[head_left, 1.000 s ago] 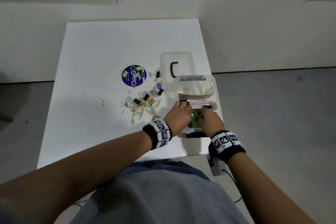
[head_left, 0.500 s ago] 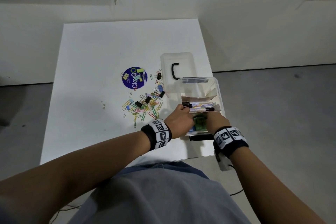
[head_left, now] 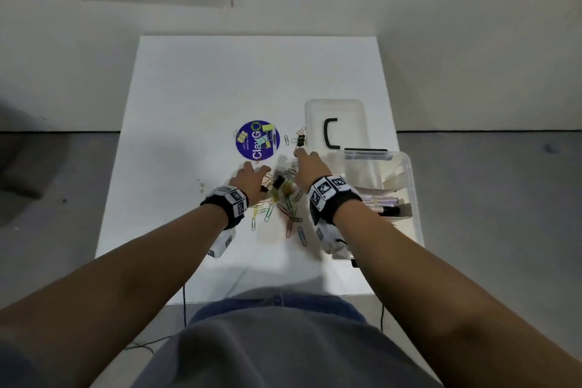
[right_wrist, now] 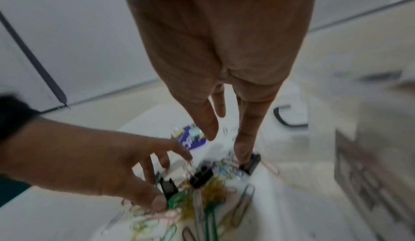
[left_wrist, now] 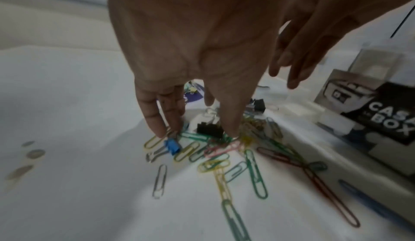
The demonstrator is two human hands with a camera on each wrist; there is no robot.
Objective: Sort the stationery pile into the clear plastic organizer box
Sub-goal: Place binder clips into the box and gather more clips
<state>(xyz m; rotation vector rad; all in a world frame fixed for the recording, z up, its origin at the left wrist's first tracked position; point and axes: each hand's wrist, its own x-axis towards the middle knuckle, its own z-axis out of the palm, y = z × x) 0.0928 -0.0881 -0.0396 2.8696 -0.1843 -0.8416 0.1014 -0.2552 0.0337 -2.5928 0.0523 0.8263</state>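
A loose pile of coloured wire paper clips and small binder clips (head_left: 283,198) lies on the white square table (head_left: 189,88), just left of the clear plastic organizer box (head_left: 406,186) that stands at the table's right edge. Both hands are spread over that pile. The left hand (head_left: 250,181) reaches down with straight fingers (left_wrist: 155,119) — their tips touch the clips beside a small blue binder clip (left_wrist: 171,146), and nothing is gripped. The right hand (head_left: 310,172) is stretched out flat, fingers extended, one fingertip (right_wrist: 243,153) touching a black binder clip (right_wrist: 251,163) at the pile's far side; it grasps nothing either. Another black binder clip (right_wrist: 201,175) sits in the pile between the two hands. Inside the box lie markers (head_left: 381,200) — among card dividers. Behind the box lies its clear lid with a black handle (head_left: 333,132). Left of the lid, a round purple sticker (head_left: 256,143) carries a few pastel binder clips.
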